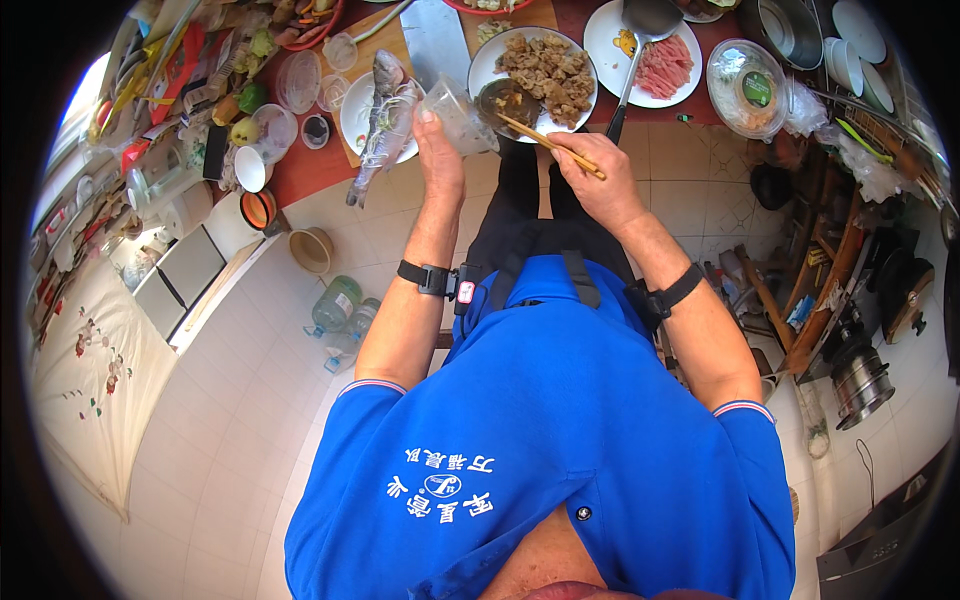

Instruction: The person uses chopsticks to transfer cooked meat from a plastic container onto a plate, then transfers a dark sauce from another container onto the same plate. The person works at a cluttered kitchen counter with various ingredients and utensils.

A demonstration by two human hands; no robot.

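Note:
My left hand point(439, 154) grips a clear plastic tub point(459, 112), tilted on its side with its mouth toward a plate. My right hand point(600, 176) holds wooden chopsticks point(551, 144), their tips at brown sauce in the tub's mouth or in a dark round container there; I cannot tell which. Browned meat pieces point(551, 71) cover much of the white plate point(480, 64). Left of my left hand, a whole fish point(384, 120) topped with pale shreds lies across another white plate point(352, 124), its tail past the rim.
A cleaver blade point(435, 37) lies on the wooden board point(367, 49). To the right, a metal ladle point(636, 67) rests across a plate point(600, 37) with pink sliced meat point(664, 67). Beyond it stands a lidded clear container point(746, 90). Cups, vegetables and bags crowd the left.

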